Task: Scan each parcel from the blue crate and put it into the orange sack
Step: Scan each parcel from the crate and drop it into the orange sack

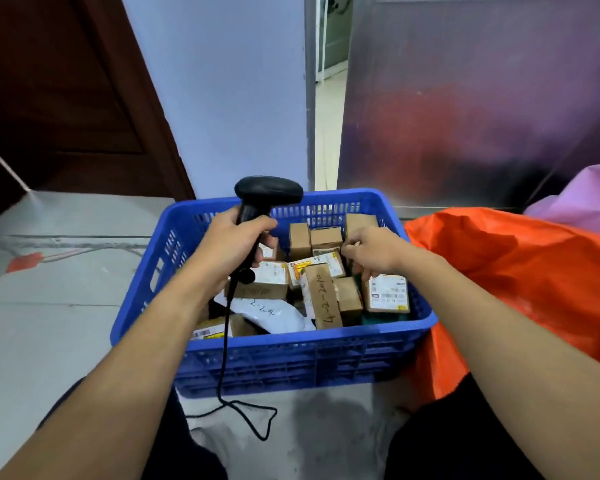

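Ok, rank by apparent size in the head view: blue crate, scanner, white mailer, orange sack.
1. Blue crate or orange sack: not ranked, since the sack runs out of frame.
3. White mailer, partly buried.
4. Scanner, partly covered by the left hand.

Support surface: grey floor [49, 341], pale concrete w/ darker seams and a reddish mark at left. Blue crate [291, 362] sits directly on floor, centre, slotted walls, upright. Orange sack [534, 289] lies on floor just beside crate's right wall, touching it, crumpled. Black cable [246, 414] loops on floor in front of crate's near wall. Pink bag [589, 195] sits behind sack, far right; its contact w/ floor is hidden.
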Tool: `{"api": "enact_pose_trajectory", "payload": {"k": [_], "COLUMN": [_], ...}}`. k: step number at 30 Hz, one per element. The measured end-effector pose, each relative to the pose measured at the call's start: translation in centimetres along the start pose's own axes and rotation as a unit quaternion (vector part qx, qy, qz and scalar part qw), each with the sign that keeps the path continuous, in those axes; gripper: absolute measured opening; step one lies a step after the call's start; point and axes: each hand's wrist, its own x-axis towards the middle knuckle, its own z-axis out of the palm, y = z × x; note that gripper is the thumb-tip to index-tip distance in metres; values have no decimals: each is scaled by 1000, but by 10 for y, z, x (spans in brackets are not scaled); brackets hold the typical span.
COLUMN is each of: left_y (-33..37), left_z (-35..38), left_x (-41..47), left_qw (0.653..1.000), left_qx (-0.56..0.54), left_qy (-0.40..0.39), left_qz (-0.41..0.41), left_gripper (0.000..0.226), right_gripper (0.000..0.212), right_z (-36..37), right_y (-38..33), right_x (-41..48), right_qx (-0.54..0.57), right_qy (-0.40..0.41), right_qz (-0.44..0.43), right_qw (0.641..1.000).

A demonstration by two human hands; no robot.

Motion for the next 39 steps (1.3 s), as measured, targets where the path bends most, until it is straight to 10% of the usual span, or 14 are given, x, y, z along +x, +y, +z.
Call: {"api": "enact_pose_trajectory", "payload": {"k": [16, 25, 39], "left_y": [-30, -35, -36], "left_z": [-5, 8, 10], "left_x": [11, 14, 17], "left_qw": [999, 1000, 1000], "left_qx": [-6, -12, -20], "left_qy": [33, 10, -1], "left_qz": [-18, -17, -19], "left_gripper": [17, 11, 6], "right_gripper": [67, 67, 53], "right_z": [49, 76, 113], "right_y": [-14, -6, 6], "right_x": [64, 60, 61], "right_qx": [-237, -324, -280], "right_qy": [39, -49, 57], "right_qz": [-38, -50, -49], "right_qw": [970, 944, 957]}}
